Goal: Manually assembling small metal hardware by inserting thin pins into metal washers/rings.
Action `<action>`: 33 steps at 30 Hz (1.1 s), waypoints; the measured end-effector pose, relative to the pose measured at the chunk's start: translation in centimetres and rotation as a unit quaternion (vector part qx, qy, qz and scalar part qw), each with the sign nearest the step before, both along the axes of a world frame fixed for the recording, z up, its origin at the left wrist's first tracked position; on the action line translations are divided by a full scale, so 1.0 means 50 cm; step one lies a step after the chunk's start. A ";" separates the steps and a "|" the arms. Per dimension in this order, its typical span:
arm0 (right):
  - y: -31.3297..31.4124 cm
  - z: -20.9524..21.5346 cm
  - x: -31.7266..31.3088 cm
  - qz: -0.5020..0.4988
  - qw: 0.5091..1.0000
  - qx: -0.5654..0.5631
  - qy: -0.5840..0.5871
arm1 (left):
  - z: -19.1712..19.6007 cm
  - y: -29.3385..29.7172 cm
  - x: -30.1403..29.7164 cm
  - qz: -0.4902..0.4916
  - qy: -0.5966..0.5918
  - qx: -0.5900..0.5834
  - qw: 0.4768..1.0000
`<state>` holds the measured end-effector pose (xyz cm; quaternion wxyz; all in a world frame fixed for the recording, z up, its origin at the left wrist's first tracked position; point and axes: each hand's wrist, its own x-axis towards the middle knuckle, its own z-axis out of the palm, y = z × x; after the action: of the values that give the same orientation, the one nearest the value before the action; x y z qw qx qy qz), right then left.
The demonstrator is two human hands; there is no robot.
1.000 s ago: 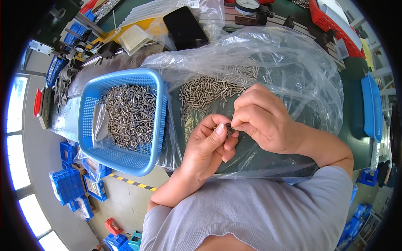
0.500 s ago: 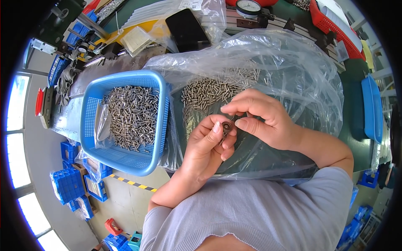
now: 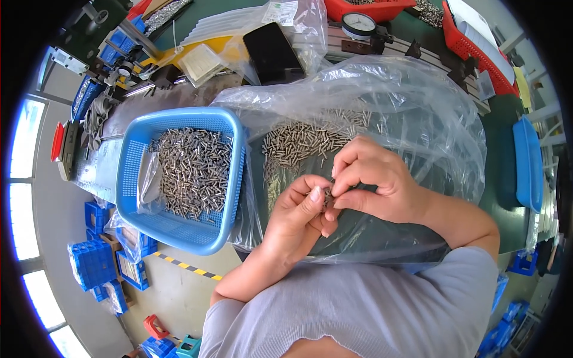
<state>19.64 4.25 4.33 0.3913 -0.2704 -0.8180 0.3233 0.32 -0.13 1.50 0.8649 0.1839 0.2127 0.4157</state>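
Note:
In front of my chest the two hands meet at the fingertips. My left hand [image 3: 298,218] is closed round a small dark metal part [image 3: 327,197], mostly covered by fingers. My right hand [image 3: 379,185] pinches at that part from the right, its thumb and fingers drawn together; whatever it holds is too small to make out. Just beyond the hands, a pile of small metal pins [image 3: 301,142] lies on a clear plastic sheet [image 3: 412,95]. To the left stands a blue plastic basket [image 3: 173,234] holding many similar pins [image 3: 194,170] and a small clear bag [image 3: 149,179].
A black phone [image 3: 273,53] lies at the back on plastic bags. A dial gauge [image 3: 359,24] sits on a metal rail behind the sheet. There is a red basket [image 3: 486,59] at the back right and a blue tray [image 3: 527,164] at the right edge.
My right hand has moved in against the part in my left hand, its fingers curled closer. The ring-like opening that showed in the part is now covered. The view has shifted slightly.

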 end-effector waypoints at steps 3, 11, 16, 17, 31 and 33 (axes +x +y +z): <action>0.011 0.008 0.005 -0.017 1.000 -0.020 0.015 | 0.009 -0.001 0.005 0.065 0.004 -0.025 0.998; 0.041 -0.032 0.027 -0.155 0.969 0.095 -0.169 | 0.006 0.003 0.001 0.039 0.007 -0.006 0.999; 0.041 -0.033 0.020 -0.145 0.959 0.131 -0.203 | 0.007 0.002 0.001 0.034 -0.003 -0.019 0.999; 0.039 -0.032 0.020 -0.144 0.958 0.140 -0.206 | 0.008 0.003 0.002 0.032 -0.006 -0.013 0.999; 0.029 -0.027 0.021 -0.147 0.954 0.095 -0.244 | 0.001 -0.001 0.002 0.041 0.016 0.008 0.999; 0.028 -0.029 0.017 -0.148 0.954 0.101 -0.238 | 0.000 0.000 0.003 0.041 0.017 0.011 0.999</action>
<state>20.50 5.67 2.89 0.2537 -0.4173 -0.8664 0.1038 0.46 -0.15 1.48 0.8415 0.1916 0.2303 0.4496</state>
